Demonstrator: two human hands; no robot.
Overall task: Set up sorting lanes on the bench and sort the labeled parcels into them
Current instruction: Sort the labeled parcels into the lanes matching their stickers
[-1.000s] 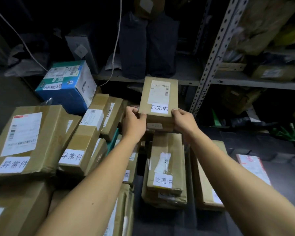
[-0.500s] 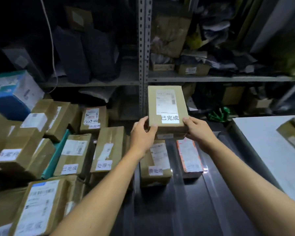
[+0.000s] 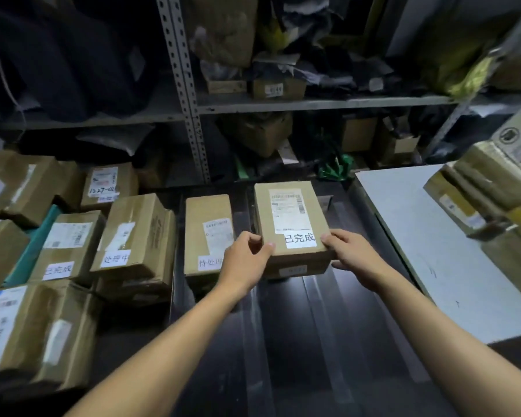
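Both bare forearms reach forward, the left hand [image 3: 243, 260] and right hand [image 3: 354, 257] facing each other, fingers curled, thumbs on top in a clamping grip.

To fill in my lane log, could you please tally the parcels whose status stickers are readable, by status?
已完成: 2, the held parcel and the far-left parcel
处理中: 1, the tilted parcel
待处理: 1, the flat parcel, sticker partly behind the left hand
Total: 4; other stickers are too blurred to read.
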